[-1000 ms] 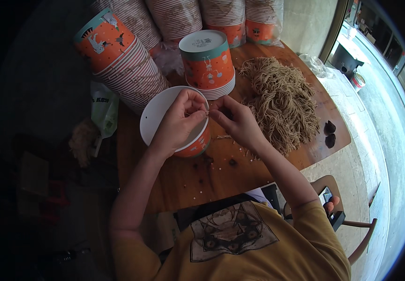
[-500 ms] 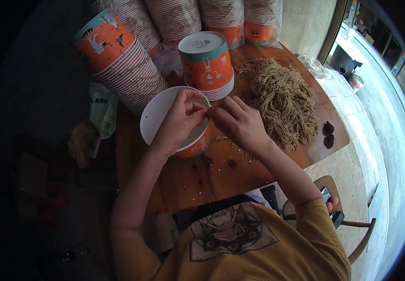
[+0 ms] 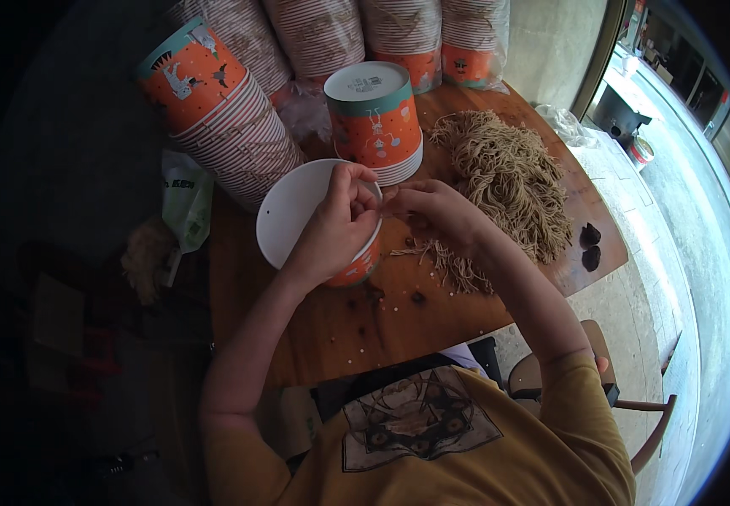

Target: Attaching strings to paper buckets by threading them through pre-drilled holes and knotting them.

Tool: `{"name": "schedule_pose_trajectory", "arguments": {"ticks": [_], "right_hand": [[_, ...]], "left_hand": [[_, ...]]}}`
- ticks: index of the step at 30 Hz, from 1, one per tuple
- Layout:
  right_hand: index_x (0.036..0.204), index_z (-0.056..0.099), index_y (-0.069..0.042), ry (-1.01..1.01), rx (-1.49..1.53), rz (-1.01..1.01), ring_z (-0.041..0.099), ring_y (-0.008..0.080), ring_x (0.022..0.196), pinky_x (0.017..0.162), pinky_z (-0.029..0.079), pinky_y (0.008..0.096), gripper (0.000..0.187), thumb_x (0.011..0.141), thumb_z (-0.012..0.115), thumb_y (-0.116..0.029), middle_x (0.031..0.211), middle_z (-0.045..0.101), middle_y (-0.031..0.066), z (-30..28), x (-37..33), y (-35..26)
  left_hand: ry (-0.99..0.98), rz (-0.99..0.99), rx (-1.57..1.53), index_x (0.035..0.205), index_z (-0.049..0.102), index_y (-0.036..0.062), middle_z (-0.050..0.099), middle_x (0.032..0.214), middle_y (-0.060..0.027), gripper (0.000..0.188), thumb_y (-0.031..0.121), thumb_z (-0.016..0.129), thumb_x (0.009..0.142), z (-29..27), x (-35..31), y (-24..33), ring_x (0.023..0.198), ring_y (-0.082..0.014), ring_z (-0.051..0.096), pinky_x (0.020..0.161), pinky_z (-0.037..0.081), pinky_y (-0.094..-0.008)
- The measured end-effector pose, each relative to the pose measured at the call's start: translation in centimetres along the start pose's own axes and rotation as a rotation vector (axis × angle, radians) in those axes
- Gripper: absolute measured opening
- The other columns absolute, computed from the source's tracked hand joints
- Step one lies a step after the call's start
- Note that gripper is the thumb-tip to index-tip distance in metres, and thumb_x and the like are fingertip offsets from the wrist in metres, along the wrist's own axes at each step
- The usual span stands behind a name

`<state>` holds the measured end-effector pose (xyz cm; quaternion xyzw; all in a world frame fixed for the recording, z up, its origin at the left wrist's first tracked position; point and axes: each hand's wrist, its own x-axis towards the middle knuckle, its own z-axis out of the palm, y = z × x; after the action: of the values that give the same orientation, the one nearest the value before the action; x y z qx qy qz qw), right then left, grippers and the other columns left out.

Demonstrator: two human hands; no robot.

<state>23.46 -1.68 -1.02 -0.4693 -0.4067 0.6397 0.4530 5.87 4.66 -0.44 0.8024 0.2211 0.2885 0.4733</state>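
An orange paper bucket [image 3: 285, 215] with a white inside stands mouth-up on the table, a small hole in its left wall. My left hand [image 3: 341, 221] reaches across its mouth, fingers curled and thumb bent in at the right rim. Just outside that rim my right hand [image 3: 439, 212] is closed in a pinch, its fingertips almost meeting the left ones. Whatever lies between the fingertips is too small to make out. Beside my right forearm spreads a heap of tan cords [image 3: 512, 181], loose ends trailing toward the bucket.
Upside-down nested buckets [image 3: 373, 126] stand behind the open one. A tilted stack of buckets [image 3: 230, 118] leans at the left, with bagged stacks [image 3: 314, 38] along the back. Two small dark objects [image 3: 591, 246] lie near the right table edge [image 3: 609, 266]. A chair [image 3: 597, 363] stands at lower right.
My right hand has turned and dropped slightly, its fingers still pinched near the rim. The left hand has shifted a little to the right. More trailing cord ends now show below my right hand.
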Motion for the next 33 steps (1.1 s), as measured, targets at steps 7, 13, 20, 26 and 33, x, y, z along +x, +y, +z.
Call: {"name": "schedule_pose_trajectory", "arguments": {"ticks": [7, 13, 20, 26, 33], "right_hand": [[0.098, 0.056, -0.007, 0.191, -0.156, -0.312, 0.043, 0.0027, 0.059, 0.051, 0.037, 0.0188, 0.016, 0.087, 0.057, -0.018, 0.07, 0.048, -0.0059, 0.9, -0.9, 1.3], [0.095, 0.055, -0.002, 0.287, -0.776, -0.696, 0.05, 0.0033, 0.069, 0.061, 0.042, 0.0202, 0.013, 0.088, 0.059, -0.012, 0.081, 0.055, -0.0051, 1.2, -0.8, 1.7], [0.093, 0.056, -0.002, 0.217, -0.167, -0.497, 0.052, 0.0063, 0.067, 0.06, 0.045, 0.0258, 0.015, 0.086, 0.061, -0.014, 0.08, 0.059, 0.003, 1.5, -0.9, 2.2], [0.091, 0.054, -0.001, 0.314, -0.607, -0.644, 0.051, 0.0054, 0.069, 0.062, 0.044, 0.0233, 0.013, 0.088, 0.059, -0.013, 0.078, 0.057, 0.0009, 1.6, -1.2, 2.3], [0.09, 0.053, -0.005, 0.258, -0.203, -0.508, 0.047, 0.0039, 0.064, 0.055, 0.039, 0.02, 0.013, 0.091, 0.057, -0.018, 0.077, 0.055, -0.0027, 0.9, -0.7, 3.0]], "left_hand": [[0.009, -0.016, -0.035, 0.112, 0.035, 0.0022, 0.051, 0.08, -0.0033, 0.035, -0.006, 0.052, 0.083, -0.1, 0.0, -0.3, 0.072, -0.0076, 0.051, 0.068, 0.044, -0.0226], [0.007, -0.022, -0.075, 0.111, 0.036, 0.0018, 0.053, 0.082, -0.0042, 0.033, -0.004, 0.053, 0.084, -0.1, -0.1, -0.2, 0.075, -0.0082, 0.053, 0.069, 0.044, -0.0232], [-0.032, -0.082, -0.091, 0.113, 0.04, 0.0031, 0.053, 0.089, -0.0027, 0.03, -0.003, 0.051, 0.086, -0.1, -0.1, 0.0, 0.083, -0.0066, 0.051, 0.076, 0.042, -0.0213], [-0.009, -0.045, -0.086, 0.11, 0.039, 0.0008, 0.053, 0.086, -0.0047, 0.029, -0.003, 0.052, 0.085, 0.1, -0.1, -0.2, 0.081, -0.0093, 0.054, 0.075, 0.045, -0.0242], [-0.049, -0.059, -0.001, 0.113, 0.041, 0.0001, 0.052, 0.092, -0.0029, 0.026, -0.001, 0.048, 0.089, -0.1, -0.3, -0.2, 0.086, -0.0069, 0.051, 0.08, 0.042, -0.0224]]}}
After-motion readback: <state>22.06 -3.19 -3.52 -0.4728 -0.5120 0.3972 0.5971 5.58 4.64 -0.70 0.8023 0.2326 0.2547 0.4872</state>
